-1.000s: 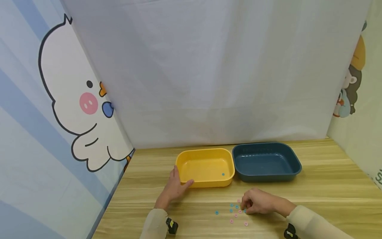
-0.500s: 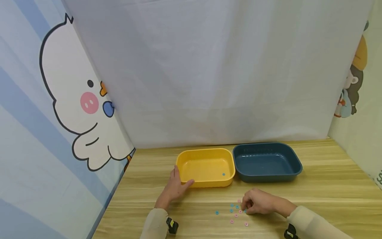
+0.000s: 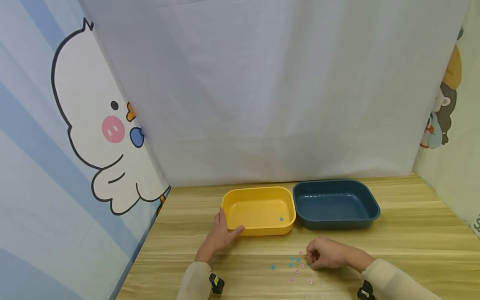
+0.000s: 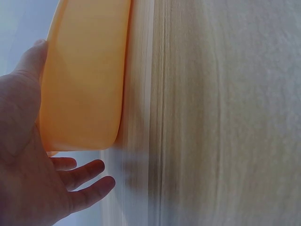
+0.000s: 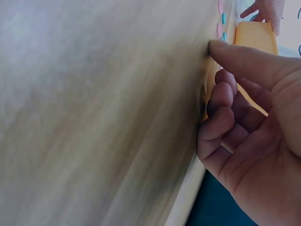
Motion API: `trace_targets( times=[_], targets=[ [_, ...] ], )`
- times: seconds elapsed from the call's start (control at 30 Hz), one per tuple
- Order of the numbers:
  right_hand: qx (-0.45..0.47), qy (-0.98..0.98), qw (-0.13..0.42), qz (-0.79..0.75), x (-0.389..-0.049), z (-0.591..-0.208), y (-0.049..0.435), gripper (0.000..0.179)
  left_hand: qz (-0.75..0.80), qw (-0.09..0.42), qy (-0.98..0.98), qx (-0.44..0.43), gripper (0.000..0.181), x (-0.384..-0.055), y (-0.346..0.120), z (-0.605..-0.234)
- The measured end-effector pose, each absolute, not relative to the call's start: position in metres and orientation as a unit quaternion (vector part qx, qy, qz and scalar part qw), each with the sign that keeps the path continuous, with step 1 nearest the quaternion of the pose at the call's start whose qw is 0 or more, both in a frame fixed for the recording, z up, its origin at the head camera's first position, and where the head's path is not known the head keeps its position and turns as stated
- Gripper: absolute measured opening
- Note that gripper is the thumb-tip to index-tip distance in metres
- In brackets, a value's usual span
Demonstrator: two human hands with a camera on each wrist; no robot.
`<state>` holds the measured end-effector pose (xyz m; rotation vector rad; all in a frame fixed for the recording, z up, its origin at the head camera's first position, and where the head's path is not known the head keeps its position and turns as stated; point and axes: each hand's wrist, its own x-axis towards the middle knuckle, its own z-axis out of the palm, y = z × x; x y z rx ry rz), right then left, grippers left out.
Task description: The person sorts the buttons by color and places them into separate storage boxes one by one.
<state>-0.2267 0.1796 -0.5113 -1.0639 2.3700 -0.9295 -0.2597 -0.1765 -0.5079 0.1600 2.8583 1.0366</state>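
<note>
My left hand rests against the near left corner of a yellow plastic bin, its fingers spread. In the left wrist view the thumb lies along the rim and the other fingers stretch past the bin's end. My right hand is down at the tabletop with curled fingers, pinching at a small blue ring-shaped bead, mostly hidden under the fingertips. Left of it lie several more blue beads and pink beads. One blue bead sits inside the yellow bin.
A dark teal bin stands right beside the yellow one, at the back of the wood-grain table. One blue bead lies apart on the left. Behind the table hangs a pale curtain.
My right hand has shifted slightly right along the table, and the blue bead at its fingertips with it. The left hand and both bins stay in place.
</note>
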Motion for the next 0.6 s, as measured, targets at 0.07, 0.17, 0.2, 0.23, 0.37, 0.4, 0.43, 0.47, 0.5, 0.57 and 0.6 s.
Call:
trace_targets(
  times=[0.07, 0.17, 0.2, 0.23, 0.37, 0.4, 0.43, 0.47, 0.5, 0.57, 0.6],
  targets=[
    [-0.377, 0.839, 0.198, -0.338, -0.226, -0.51, 0.181, 0.016, 0.338, 0.05, 0.938, 0.049, 0.106, -0.26, -0.176, -0.508],
    [-0.38, 0.83, 0.207, -0.353, -0.227, -0.51, 0.184, 0.016, 0.339, 0.048, 0.938, 0.05, 0.105, -0.26, -0.177, -0.508],
    [-0.381, 0.827, 0.208, -0.357, -0.228, -0.51, 0.186, 0.015, 0.339, 0.047, 0.938, 0.051, 0.105, -0.26, -0.177, -0.508],
    [-0.38, 0.826, 0.21, -0.36, -0.228, -0.509, 0.187, 0.015, 0.339, 0.047, 0.938, 0.052, 0.105, -0.26, -0.177, -0.508],
    [-0.372, 0.827, 0.204, -0.368, -0.231, -0.507, 0.191, 0.014, 0.338, 0.046, 0.938, 0.056, 0.107, -0.26, -0.177, -0.508],
    [-0.368, 0.829, 0.202, -0.37, -0.231, -0.506, 0.192, 0.014, 0.339, 0.047, 0.938, 0.057, 0.108, -0.26, -0.177, -0.509],
    [-0.366, 0.829, 0.201, -0.373, -0.232, -0.504, 0.192, 0.014, 0.339, 0.048, 0.938, 0.056, 0.108, -0.26, -0.178, -0.509],
    [-0.365, 0.828, 0.197, -0.377, -0.233, -0.503, 0.193, 0.013, 0.341, 0.047, 0.937, 0.058, 0.108, -0.26, -0.178, -0.509],
    [-0.365, 0.828, 0.194, -0.379, -0.234, -0.502, 0.194, 0.013, 0.341, 0.049, 0.937, 0.057, 0.109, -0.26, -0.178, -0.509],
    [-0.366, 0.828, 0.186, -0.382, -0.236, -0.501, 0.195, 0.013, 0.342, 0.049, 0.937, 0.057, 0.109, -0.26, -0.178, -0.509],
    [-0.369, 0.828, 0.18, -0.381, -0.237, -0.5, 0.195, 0.013, 0.344, 0.047, 0.936, 0.059, 0.108, -0.26, -0.177, -0.509]
  ],
)
